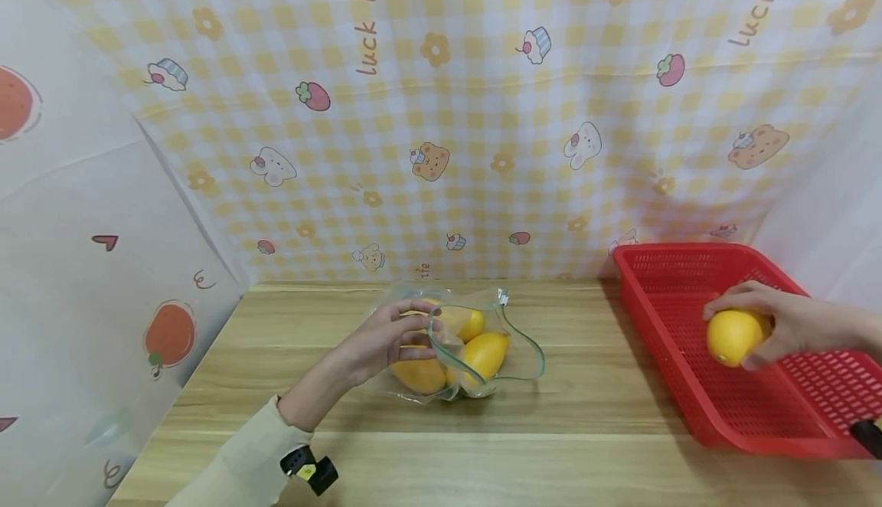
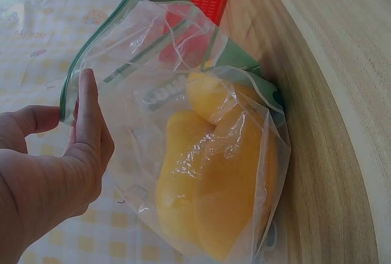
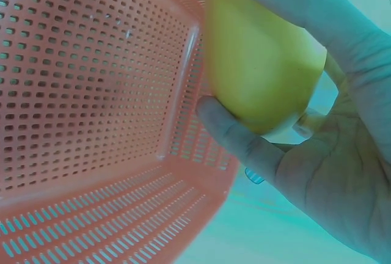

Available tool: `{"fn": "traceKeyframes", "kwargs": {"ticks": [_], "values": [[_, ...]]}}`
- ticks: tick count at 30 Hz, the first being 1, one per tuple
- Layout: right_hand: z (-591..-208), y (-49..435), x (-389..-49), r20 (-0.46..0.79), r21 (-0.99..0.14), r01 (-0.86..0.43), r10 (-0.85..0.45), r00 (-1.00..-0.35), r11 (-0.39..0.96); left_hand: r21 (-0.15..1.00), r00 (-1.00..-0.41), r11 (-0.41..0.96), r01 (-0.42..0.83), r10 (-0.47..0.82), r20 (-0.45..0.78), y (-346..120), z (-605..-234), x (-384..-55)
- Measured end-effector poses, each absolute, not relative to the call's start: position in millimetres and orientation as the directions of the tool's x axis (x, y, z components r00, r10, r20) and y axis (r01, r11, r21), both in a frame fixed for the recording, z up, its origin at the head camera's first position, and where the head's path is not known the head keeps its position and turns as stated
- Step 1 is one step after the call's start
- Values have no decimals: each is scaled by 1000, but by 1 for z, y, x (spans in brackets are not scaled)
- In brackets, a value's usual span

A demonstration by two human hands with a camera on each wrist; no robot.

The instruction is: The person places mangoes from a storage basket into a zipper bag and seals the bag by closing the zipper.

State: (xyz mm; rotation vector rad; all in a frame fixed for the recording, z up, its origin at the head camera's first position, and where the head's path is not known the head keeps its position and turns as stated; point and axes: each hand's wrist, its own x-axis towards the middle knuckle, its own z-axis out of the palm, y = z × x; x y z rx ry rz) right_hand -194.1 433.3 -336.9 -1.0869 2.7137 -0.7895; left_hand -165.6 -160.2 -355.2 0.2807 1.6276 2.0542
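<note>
A clear zip bag [image 1: 527,375] with a green-edged mouth holds several yellow mangoes [image 1: 486,355] and lies on the wooden table. At the bag's mouth is my left hand [image 1: 389,338], the rim between its thumb and its rather straight fingers [image 2: 89,108]. In the left wrist view the mangoes [image 2: 211,178] show through the plastic. My right hand [image 1: 792,323] grips another yellow mango [image 1: 733,336] above the red basket [image 1: 689,392]. Thumb and fingers wrap this mango [image 3: 259,62] in the right wrist view, beside the basket's slotted wall [image 3: 110,227].
The wooden table [image 1: 572,453] extends between bag and basket. Behind it hangs a yellow checked cloth [image 1: 482,201], and a white printed sheet [image 1: 83,323] covers the left side. The basket's raised rim stands at the table's right side.
</note>
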Motion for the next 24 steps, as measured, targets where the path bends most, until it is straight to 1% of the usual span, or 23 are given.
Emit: {"fn": "traceKeyframes", "kwargs": {"ticks": [2, 5, 11, 18, 24], "values": [[-337, 433, -194, 101, -498, -629, -681, -726, 597, 954, -853, -159, -254, 502, -143, -160, -356, -166], [-337, 432, -193, 101, -503, -625, -677, -729, 598, 954, -852, -161, -254, 503, -142, -160, -356, -166], [-333, 429, -192, 66, -524, -580, -648, -758, 624, 954, -852, -164, -251, 505, -138, -160, -356, -166], [-330, 425, -192, 62, -527, -589, -663, -746, 613, 953, -851, -164, -256, 505, -142, -160, -356, -166], [-325, 421, -191, 46, -549, -571, -660, -750, 610, 954, -851, -162, -252, 506, -139, -160, -356, -166]]}}
